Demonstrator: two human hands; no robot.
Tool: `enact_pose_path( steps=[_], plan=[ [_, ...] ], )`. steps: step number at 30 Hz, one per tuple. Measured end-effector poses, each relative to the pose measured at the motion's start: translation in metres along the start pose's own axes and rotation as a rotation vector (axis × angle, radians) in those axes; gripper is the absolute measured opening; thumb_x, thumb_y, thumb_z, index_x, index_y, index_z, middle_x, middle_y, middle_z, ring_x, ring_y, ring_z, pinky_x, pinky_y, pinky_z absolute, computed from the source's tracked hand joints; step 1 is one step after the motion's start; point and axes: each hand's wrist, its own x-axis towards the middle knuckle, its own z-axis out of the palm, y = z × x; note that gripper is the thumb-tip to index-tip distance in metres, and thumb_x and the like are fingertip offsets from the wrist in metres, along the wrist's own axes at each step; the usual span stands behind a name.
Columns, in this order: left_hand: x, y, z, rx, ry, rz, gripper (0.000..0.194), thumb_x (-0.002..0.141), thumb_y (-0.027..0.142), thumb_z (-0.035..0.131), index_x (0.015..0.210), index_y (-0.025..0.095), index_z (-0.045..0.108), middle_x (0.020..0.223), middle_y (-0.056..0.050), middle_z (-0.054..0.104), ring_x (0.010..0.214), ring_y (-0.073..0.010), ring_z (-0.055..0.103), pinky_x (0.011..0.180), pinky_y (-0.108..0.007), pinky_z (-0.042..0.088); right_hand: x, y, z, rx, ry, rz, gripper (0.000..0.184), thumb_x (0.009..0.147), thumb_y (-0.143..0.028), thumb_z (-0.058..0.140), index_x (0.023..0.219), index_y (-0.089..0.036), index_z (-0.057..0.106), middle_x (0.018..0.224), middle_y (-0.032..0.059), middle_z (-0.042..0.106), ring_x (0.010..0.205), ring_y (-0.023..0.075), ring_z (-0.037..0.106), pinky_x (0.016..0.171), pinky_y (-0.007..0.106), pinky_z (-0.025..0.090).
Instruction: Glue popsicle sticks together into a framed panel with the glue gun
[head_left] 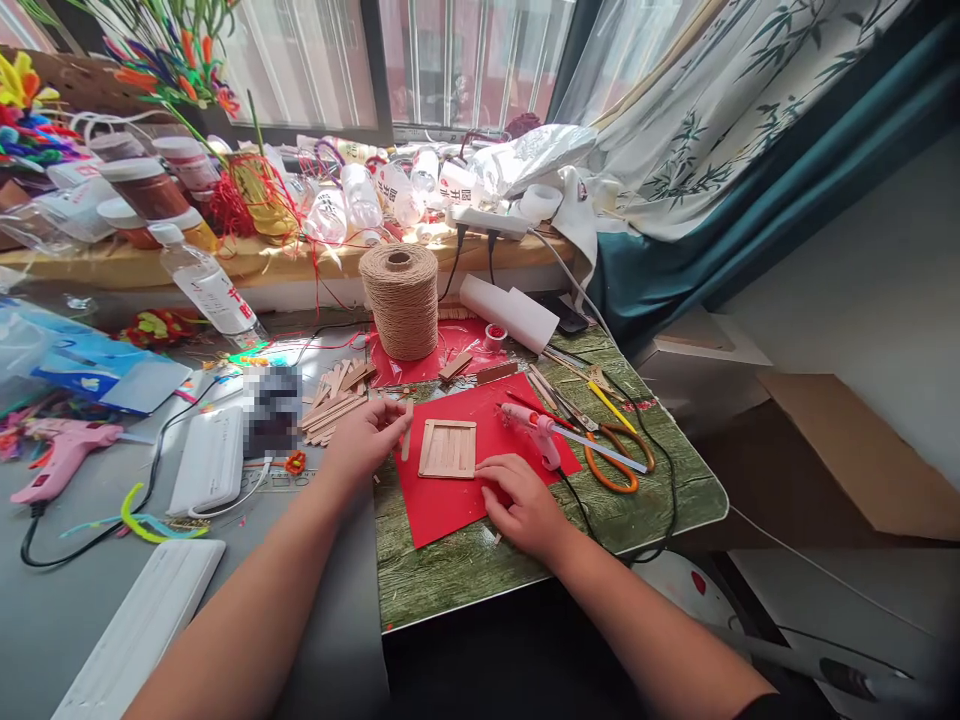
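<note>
My left hand (366,432) pinches a wooden craft stick (406,446) upright between thumb and fingers, left of a small square panel (448,449). The panel is made of craft sticks side by side with sticks along its edges, and it lies flat on a red sheet (435,517). My right hand (521,502) rests at the panel's lower right corner, fingertips by its edge, thumb apart, holding nothing. Just beyond it a pink glue gun (534,427) with a clear glue stick lies on the sheet. A pile of loose craft sticks (330,408) is behind my left hand.
A large twine spool (399,305) stands behind the sheet. Orange-handled scissors (611,470) and a black cable (671,510) lie at the right. Leftward are a second pink glue gun (64,455), white boxes (206,465) and a leaning bottle (210,290). Bottles crowd the windowsill (277,262).
</note>
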Motion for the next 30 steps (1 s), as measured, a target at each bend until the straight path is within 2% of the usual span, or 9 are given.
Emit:
enact_pose_path(
  steps=[3,5,7,9,11,16,22,27,30],
  plan=[
    [-0.005,0.004,0.016,-0.085,-0.157,-0.026,0.041,0.086,0.059,0.07,0.1,0.02,0.068,0.085,-0.003,0.074,0.063,-0.0155,0.067,0.063,-0.029,0.055,0.0,-0.002,-0.002,0.018,0.047,0.041,0.028,0.094,-0.013,0.058,0.118,-0.024,0.067,0.112,0.0091,0.07,0.109,0.0252,0.065,0.099,0.046,0.055],
    [-0.011,0.01,0.026,-0.162,-0.231,-0.061,0.04,0.085,0.058,0.071,0.1,0.021,0.066,0.086,-0.002,0.074,0.062,-0.0149,0.067,0.062,-0.03,0.056,0.0,-0.005,-0.003,0.015,0.056,0.055,0.031,0.095,-0.015,0.059,0.122,-0.026,0.066,0.118,0.0095,0.069,0.115,0.0261,0.064,0.103,0.048,0.054],
    [-0.018,0.017,0.034,-0.215,-0.286,-0.079,0.039,0.084,0.056,0.073,0.096,0.021,0.065,0.084,-0.001,0.072,0.062,-0.0148,0.067,0.062,-0.029,0.056,0.0,-0.012,-0.003,0.005,0.049,0.075,0.046,0.094,-0.02,0.065,0.139,-0.027,0.058,0.137,0.0121,0.063,0.131,0.0287,0.058,0.11,0.05,0.051],
    [-0.023,0.022,0.039,-0.218,-0.307,-0.095,0.038,0.083,0.055,0.074,0.093,0.02,0.064,0.079,-0.001,0.071,0.063,-0.0151,0.066,0.061,-0.029,0.055,0.001,-0.019,-0.001,0.0,0.031,0.094,0.074,0.091,-0.027,0.073,0.157,-0.028,0.041,0.157,0.0142,0.047,0.146,0.0309,0.045,0.118,0.052,0.046],
    [-0.027,0.023,0.042,-0.181,-0.314,-0.081,0.036,0.083,0.054,0.075,0.091,0.02,0.065,0.08,-0.002,0.072,0.068,-0.0165,0.068,0.064,-0.029,0.056,0.005,-0.024,0.002,0.013,0.021,0.094,0.088,0.089,-0.03,0.078,0.163,-0.029,0.03,0.164,0.0136,0.039,0.152,0.0305,0.039,0.123,0.052,0.041],
    [-0.025,0.015,0.047,-0.132,-0.322,-0.05,0.033,0.086,0.053,0.071,0.096,0.022,0.07,0.094,-0.005,0.077,0.086,-0.0209,0.073,0.078,-0.032,0.057,0.015,-0.022,0.011,0.079,0.014,0.068,0.074,0.089,-0.03,0.08,0.154,-0.033,0.046,0.149,0.0101,0.056,0.141,0.0263,0.052,0.121,0.046,0.044],
    [-0.022,0.008,0.051,-0.188,-0.382,-0.098,0.034,0.086,0.051,0.072,0.102,0.021,0.071,0.099,-0.007,0.08,0.09,-0.0227,0.075,0.08,-0.034,0.057,0.015,-0.012,0.014,0.072,-0.05,0.051,0.077,0.083,-0.031,0.085,0.151,-0.031,0.047,0.155,0.013,0.048,0.145,0.0296,0.047,0.122,0.051,0.041],
    [-0.023,0.013,0.05,-0.097,-0.367,-0.079,0.031,0.086,0.05,0.072,0.099,0.023,0.074,0.095,-0.005,0.079,0.086,-0.0227,0.073,0.078,-0.034,0.055,0.024,-0.018,0.012,0.128,0.032,0.121,0.07,0.076,-0.024,0.085,0.137,-0.026,0.052,0.137,0.0135,0.056,0.133,0.0301,0.055,0.115,0.049,0.048],
    [-0.023,0.017,0.049,-0.056,-0.319,-0.076,0.028,0.086,0.049,0.071,0.096,0.023,0.074,0.095,-0.004,0.079,0.085,-0.022,0.072,0.078,-0.033,0.054,0.03,-0.021,0.014,0.149,0.011,0.132,0.073,0.075,-0.025,0.086,0.138,-0.026,0.05,0.136,0.0131,0.056,0.132,0.0293,0.056,0.113,0.047,0.049]
  ],
)
